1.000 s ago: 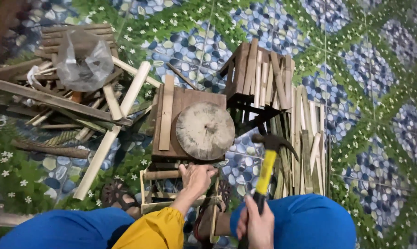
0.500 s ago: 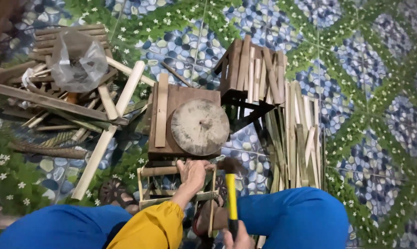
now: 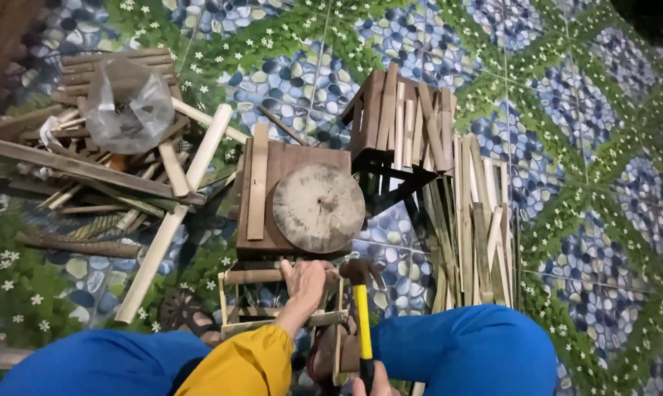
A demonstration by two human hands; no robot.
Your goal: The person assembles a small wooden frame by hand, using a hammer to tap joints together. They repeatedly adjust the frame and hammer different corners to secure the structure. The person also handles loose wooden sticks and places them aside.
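Wood box w/ round disc (image 3: 318, 207) sits just above a small bamboo frame (image 3: 283, 302); slat bundle (image 3: 474, 220) to its right, scrap pile w/ plastic bag (image 3: 128, 104) at left. Left hand (image 3: 306, 280) clasps frame's top rail. Right hand (image 3: 372, 383), mostly cut off, clenched on hammer (image 3: 361, 308): handle vertical, head at frame's right corner. Pebble-print floor (image 3: 581, 147).

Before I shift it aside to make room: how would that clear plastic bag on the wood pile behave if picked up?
The clear plastic bag looks thin and crumpled, so it would probably be floppy and sag. It seems light, sitting puffed up on the wood scraps. Its glossy film may be slippery, and the splintery ends could snag it.
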